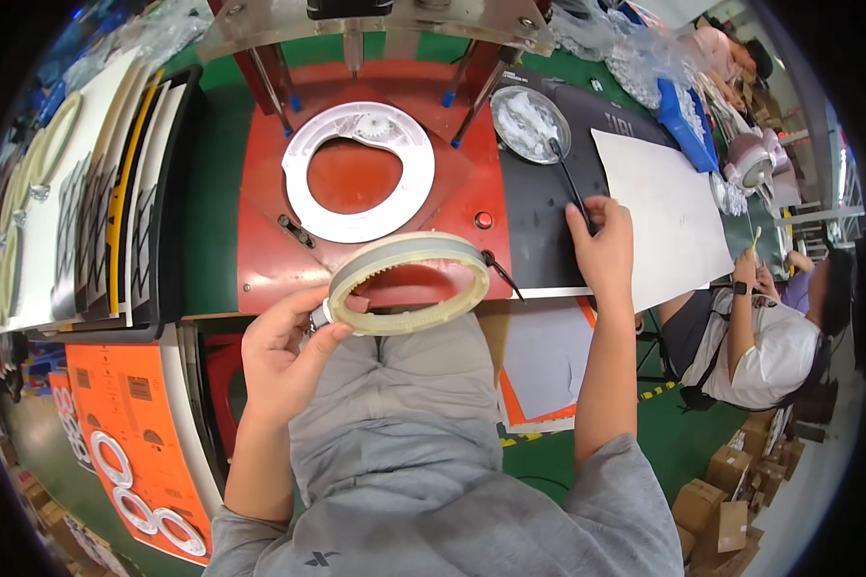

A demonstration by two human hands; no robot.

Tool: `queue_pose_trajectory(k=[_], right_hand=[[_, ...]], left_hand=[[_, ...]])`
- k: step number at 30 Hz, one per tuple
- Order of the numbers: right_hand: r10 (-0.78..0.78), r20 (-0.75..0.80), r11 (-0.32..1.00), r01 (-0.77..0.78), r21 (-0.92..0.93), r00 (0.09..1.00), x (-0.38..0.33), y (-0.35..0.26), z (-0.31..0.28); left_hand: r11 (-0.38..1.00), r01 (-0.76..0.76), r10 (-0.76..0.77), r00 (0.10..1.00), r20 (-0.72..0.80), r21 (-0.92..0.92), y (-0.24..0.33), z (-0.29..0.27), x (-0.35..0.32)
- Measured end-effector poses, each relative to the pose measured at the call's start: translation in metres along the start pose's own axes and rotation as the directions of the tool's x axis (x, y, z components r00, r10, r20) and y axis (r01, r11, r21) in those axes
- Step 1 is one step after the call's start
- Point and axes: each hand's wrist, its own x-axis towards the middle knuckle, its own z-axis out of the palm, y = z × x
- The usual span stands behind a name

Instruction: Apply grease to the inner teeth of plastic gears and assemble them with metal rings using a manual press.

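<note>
My left hand (293, 351) pinches the left end of a cream plastic gear ring (433, 315) with a grey band and inner teeth. The ring hangs tilted over the near edge of a red machine base (452, 207). In my right hand (601, 240) is a thin black brush (572, 178), its tip in a round dish (530, 125) of whitish grease-like stuff. On the red base lies a white ring-shaped housing (356, 226) with a small white gear (372, 125) at its top right. A short black cord (503, 272) shows by the cream ring's right end.
A press head (354, 48) on metal posts stands over the red base, which has a red button (484, 220). A white sheet (659, 207) lies at right near a blue bin (688, 125). Stacked boards and rings (96, 192) fill the left. Co-workers (770, 337) sit at right.
</note>
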Motion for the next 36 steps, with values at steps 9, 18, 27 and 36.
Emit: queue_pose_trajectory(k=[9,18,27,36], right_hand=[[0.179,-0.086,0.953,-0.151,0.261,0.98,0.029,-0.011,0.003],[-0.06,-0.091,0.995,0.051,-0.091,0.994,0.061,-0.019,0.001],[0.225,0.062,0.767,-0.216,0.605,0.972,0.01,-0.038,-0.071],[-0.049,0.355,0.377,-0.312,0.872,0.933,-0.045,-0.061,-0.109]], left_hand=[[0.999,0.011,-0.01,0.999,0.043,-0.037,-0.003,-0.008,0.005],[0.997,0.009,-0.005,0.999,0.051,-0.072,-0.007,-0.009,0.002],[0.996,-0.032,0.033,0.999,-0.007,0.08,0.02,-0.016,-0.011],[0.684,-0.599,0.546,0.799,0.251,0.417,0.093,-0.009,0.03]])
